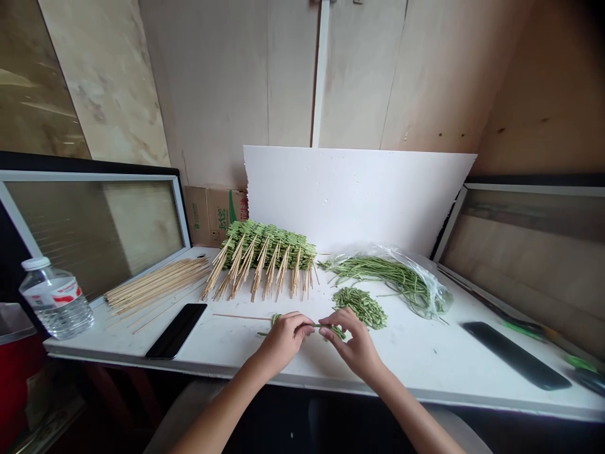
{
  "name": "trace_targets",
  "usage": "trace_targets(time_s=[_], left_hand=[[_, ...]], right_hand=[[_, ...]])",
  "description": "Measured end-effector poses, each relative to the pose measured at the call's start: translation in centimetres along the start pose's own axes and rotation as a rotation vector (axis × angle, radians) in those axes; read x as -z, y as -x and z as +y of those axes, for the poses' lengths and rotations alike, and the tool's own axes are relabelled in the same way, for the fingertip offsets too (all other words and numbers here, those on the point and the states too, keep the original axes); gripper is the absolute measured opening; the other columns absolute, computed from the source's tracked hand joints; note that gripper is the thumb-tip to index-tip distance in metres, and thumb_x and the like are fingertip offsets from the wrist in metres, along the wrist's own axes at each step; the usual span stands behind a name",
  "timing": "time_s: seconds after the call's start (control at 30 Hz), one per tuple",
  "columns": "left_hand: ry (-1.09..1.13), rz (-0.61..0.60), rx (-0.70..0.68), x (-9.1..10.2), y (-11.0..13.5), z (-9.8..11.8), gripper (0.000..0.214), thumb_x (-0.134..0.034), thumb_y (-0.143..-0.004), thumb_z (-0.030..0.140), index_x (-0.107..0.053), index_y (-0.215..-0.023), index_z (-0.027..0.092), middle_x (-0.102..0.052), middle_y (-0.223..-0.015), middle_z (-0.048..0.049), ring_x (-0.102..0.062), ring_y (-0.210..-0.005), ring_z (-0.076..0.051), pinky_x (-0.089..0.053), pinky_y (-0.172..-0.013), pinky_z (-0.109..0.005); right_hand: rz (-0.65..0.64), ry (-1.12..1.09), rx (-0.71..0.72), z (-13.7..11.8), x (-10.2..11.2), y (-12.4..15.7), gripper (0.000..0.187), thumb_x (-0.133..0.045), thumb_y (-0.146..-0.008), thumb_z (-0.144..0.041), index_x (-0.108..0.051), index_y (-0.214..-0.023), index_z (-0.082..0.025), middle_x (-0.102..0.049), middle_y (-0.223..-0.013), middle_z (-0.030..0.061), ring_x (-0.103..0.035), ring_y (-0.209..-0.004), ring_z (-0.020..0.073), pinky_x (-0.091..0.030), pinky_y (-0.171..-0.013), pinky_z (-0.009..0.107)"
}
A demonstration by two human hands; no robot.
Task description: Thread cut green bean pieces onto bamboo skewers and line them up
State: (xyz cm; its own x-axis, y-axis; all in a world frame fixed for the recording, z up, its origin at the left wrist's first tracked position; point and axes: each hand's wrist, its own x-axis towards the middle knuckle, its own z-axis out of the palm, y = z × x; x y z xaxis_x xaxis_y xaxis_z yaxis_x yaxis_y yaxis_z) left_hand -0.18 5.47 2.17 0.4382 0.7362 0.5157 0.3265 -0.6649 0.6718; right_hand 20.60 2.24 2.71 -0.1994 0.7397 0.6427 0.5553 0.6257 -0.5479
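My left hand and my right hand meet low over the white table, thumbs and fingers pinched. Between their fingertips is a short green bean piece, gripped from both sides. More bean bits show by my right fingers, partly covered by them. A thin wooden skewer points in from the left toward my left hand. Bean pieces sit at its near end, partly behind that hand; whether my left hand touches the skewer is hidden. Just beyond my right hand lies a pile of cut bean pieces.
Bean-loaded skewers are stacked at the back. Bare skewers lie left, near a black phone and a water bottle. Long beans spill from a clear plastic bag. A dark flat object lies right.
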Motion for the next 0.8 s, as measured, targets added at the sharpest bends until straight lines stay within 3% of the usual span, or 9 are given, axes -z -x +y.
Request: trace_targets(time_s=[0.2, 0.33, 0.53, 0.67, 0.8], left_hand=[[-0.001, -0.008, -0.074, -0.3, 0.1, 0.3, 0.022, -0.059, -0.095, 0.009, -0.078, -0.094, 0.019, -0.073, -0.087, -0.0049, -0.067, -0.078, -0.017, -0.05, -0.072, -0.026], [0.022, -0.072, -0.142, -0.6, 0.3, 0.4, 0.032, -0.053, -0.086, -0.004, -0.076, -0.08, 0.017, -0.072, -0.081, -0.0049, -0.067, -0.076, -0.017, -0.051, -0.071, -0.025], [0.093, -0.038, -0.134, 0.0, 0.2, 0.4, 0.033, -0.05, -0.082, -0.003, -0.076, -0.076, 0.016, -0.07, -0.073, -0.005, -0.064, -0.069, -0.016, -0.049, -0.065, -0.025], [0.14, 0.057, -0.063, 0.6, 0.0, -0.1, 0.028, -0.051, -0.091, 0.007, -0.077, -0.086, 0.015, -0.068, -0.074, -0.0048, -0.061, -0.064, -0.014, -0.049, -0.062, -0.024], [0.099, 0.068, -0.026, 0.5, -0.1, -0.9, 0.026, -0.052, -0.098, 0.015, -0.078, -0.095, 0.017, -0.069, -0.079, -0.0048, -0.063, -0.068, -0.014, -0.051, -0.067, -0.025]], right_hand=[[-0.025, -0.029, 0.017, -0.3, -0.4, 0.1, 0.017, -0.06, -0.1, -0.036, -0.068, -0.09, -0.024, -0.068, -0.083, 0.0061, -0.057, -0.081, 0.024, -0.048, -0.077, 0.04], [-0.048, -0.085, 0.019, -0.5, -0.7, 0.4, 0.024, -0.054, -0.101, -0.031, -0.068, -0.083, -0.024, -0.067, -0.081, 0.0056, -0.057, -0.084, 0.024, -0.046, -0.079, 0.039], [-0.13, -0.197, -0.032, -0.2, -0.7, 0.4, 0.036, -0.061, -0.097, -0.05, -0.073, -0.076, -0.023, -0.07, -0.076, 0.0064, -0.062, -0.084, 0.0243, -0.05, -0.077, 0.038], [-0.016, -0.092, -0.133, 2.1, -0.5, 0.3, 0.04, -0.062, -0.094, -0.058, -0.078, -0.082, -0.024, -0.073, -0.079, 0.0074, -0.064, -0.081, 0.0253, -0.049, -0.071, 0.037], [0.089, 0.187, -0.179, 4.6, -0.5, 0.6, 0.038, -0.062, -0.093, -0.06, -0.081, -0.083, -0.028, -0.071, -0.078, 0.0068, -0.062, -0.082, 0.0285, -0.048, -0.078, 0.044]])
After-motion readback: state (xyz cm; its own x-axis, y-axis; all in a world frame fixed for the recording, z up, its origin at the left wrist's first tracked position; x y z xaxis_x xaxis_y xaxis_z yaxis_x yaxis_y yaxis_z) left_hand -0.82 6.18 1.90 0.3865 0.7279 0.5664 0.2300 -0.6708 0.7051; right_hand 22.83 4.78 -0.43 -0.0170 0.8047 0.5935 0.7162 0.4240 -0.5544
